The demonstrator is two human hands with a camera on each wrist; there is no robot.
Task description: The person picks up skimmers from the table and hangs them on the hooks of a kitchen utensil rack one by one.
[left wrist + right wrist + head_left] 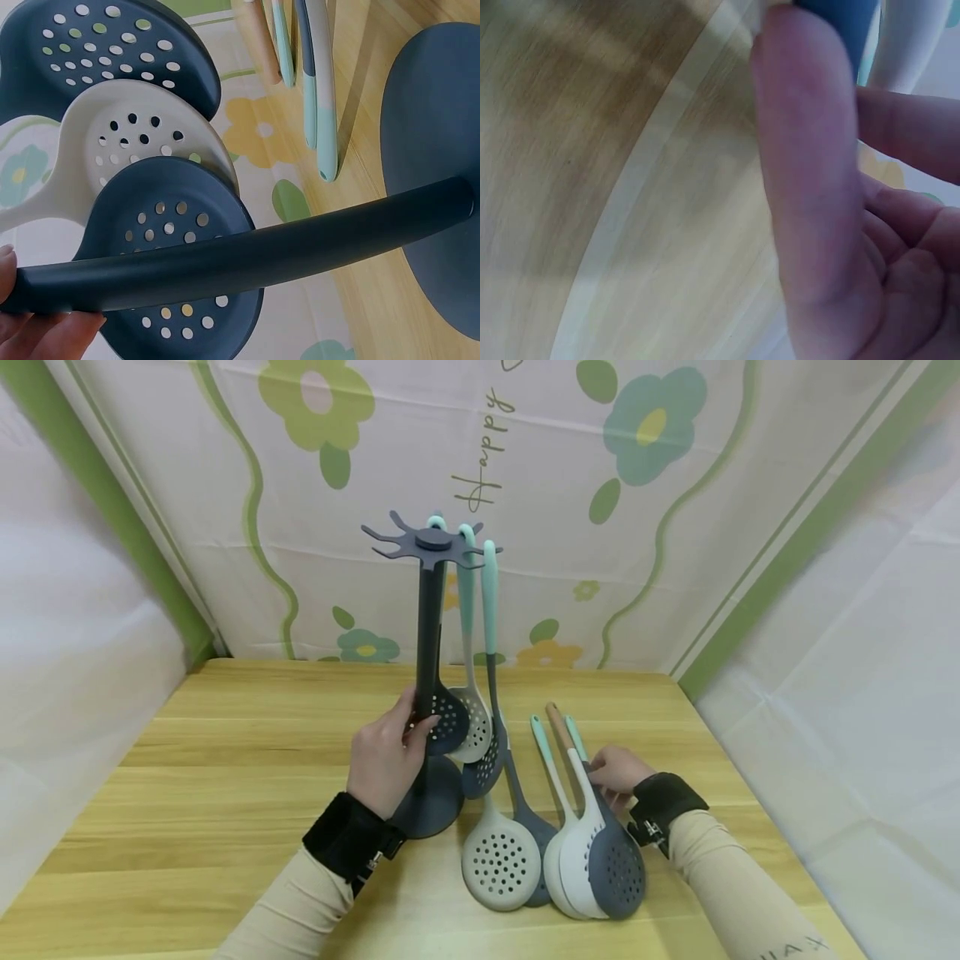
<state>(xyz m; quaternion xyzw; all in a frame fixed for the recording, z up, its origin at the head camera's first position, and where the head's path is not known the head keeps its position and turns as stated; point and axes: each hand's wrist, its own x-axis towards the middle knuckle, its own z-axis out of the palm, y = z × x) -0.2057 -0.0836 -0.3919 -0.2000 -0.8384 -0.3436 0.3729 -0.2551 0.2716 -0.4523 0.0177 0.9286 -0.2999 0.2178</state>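
My left hand (386,756) grips the dark post of a utensil stand (429,635), with a clawed hook ring on top and a round base (431,97) on the table. From the hooks hang two dark skimmers, one of them (486,768) with a mint handle, and a cream skimmer (127,112) between them. On the right, my right hand (618,770) pinches the handle of a dark grey skimmer (617,872) lying on top of other utensils. In the right wrist view, the thumb (806,150) lies against that dark handle (847,26).
Under the dark grey skimmer lie a white utensil (581,864) with a wooden handle end and a cream one (557,868). Left of them, a cream skimmer (501,864) overlaps another dark utensil (534,827). A floral cloth (540,602) rises behind the wooden table (247,760).
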